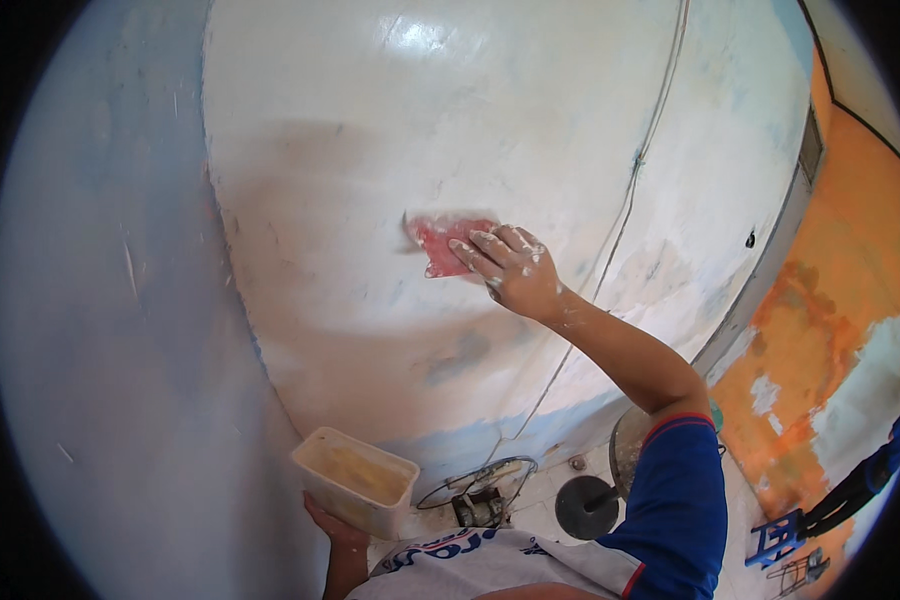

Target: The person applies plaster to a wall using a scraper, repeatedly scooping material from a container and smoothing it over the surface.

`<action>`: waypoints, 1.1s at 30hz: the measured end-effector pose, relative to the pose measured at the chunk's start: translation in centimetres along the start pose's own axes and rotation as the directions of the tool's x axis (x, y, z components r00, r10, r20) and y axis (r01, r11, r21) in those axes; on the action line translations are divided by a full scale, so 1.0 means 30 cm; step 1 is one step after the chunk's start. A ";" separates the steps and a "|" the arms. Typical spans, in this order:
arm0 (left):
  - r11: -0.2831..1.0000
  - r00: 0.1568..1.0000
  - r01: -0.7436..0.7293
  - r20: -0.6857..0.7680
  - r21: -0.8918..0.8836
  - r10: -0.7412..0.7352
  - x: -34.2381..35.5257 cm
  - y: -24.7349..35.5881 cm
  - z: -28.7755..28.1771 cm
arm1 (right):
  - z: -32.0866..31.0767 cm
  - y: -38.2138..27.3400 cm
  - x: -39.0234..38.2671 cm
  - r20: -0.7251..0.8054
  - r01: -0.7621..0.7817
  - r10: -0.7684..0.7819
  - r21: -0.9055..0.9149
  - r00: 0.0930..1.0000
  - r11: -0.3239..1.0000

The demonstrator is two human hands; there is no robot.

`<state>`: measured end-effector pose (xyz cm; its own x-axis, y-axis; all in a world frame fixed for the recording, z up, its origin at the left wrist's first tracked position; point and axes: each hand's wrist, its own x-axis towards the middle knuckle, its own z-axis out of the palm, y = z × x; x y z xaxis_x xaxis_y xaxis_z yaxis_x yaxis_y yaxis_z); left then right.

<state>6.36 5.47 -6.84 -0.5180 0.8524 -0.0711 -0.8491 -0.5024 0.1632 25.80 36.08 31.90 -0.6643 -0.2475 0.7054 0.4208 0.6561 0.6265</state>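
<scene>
My right hand (522, 268), its fingers and knuckles spotted with white paste, presses a flat red putty spreader (444, 246) against the whitish wall (510, 120). The spreader's upper edge is smeared with white. Low on the left, my left hand (338, 522) supports a cream rectangular plastic tub (385, 515) from below and from the side. Its fingers are partly hidden behind the tub. Inside the tub, yellowish-white residue coats the bottom and walls.
A bluish-grey wall (120, 300) meets the whitish one at a corner on my left. A cable (634, 165) runs down the wall. On the tiled floor are a dark machine with looped cord (480, 508), a black disc (585, 507) and a blue stool (775, 540) beside another person's legs (845, 507).
</scene>
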 end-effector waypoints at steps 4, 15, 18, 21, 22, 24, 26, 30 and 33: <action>0.999 1.000 0.010 0.005 0.047 -0.010 -0.037 0.016 0.045 | -0.103 0.152 0.134 -0.202 -0.167 0.158 -0.028 0.967 0.986; 0.999 1.000 0.016 -0.008 0.042 -0.016 -0.029 0.008 0.061 | 0.129 0.209 -0.027 -0.133 -0.231 0.210 -0.168 0.969 0.958; 0.999 1.000 0.015 0.025 0.046 -0.016 -0.045 0.022 0.061 | 0.159 -0.199 -0.205 0.055 -0.056 0.055 0.011 0.997 0.998; 0.998 0.999 0.008 0.035 0.062 -0.010 -0.050 0.030 0.029 | 0.151 -0.306 -0.248 0.035 -0.106 0.101 0.210 0.994 0.972; 0.998 1.000 -0.002 0.027 0.069 0.001 -0.043 0.034 0.028 | 0.145 -0.319 -0.240 0.011 -0.133 0.135 0.256 0.991 0.958; 0.996 0.999 -0.018 0.039 0.085 0.015 -0.032 0.048 0.041 | 0.103 -0.277 -0.174 -0.068 -0.328 0.417 0.509 0.906 0.796; 0.995 0.999 -0.021 0.052 0.095 0.016 -0.005 0.047 0.027 | -0.019 -0.293 -0.113 0.221 -0.722 0.791 0.595 0.570 0.353; 0.999 0.997 0.048 0.065 -0.010 -0.047 0.008 0.052 0.049 | -0.045 -0.404 -0.142 0.456 -0.360 0.788 0.877 0.414 -0.318; 0.995 0.990 -0.086 0.120 0.052 0.079 0.032 0.049 0.177 | -0.099 -0.544 -0.174 0.606 -0.246 0.706 0.795 0.366 -0.555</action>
<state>5.17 6.33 -1.44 -0.5674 0.8212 0.0602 -0.7949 -0.5654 0.2201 24.23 24.54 18.99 -0.3208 0.8047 0.4995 -0.5608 0.2636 -0.7849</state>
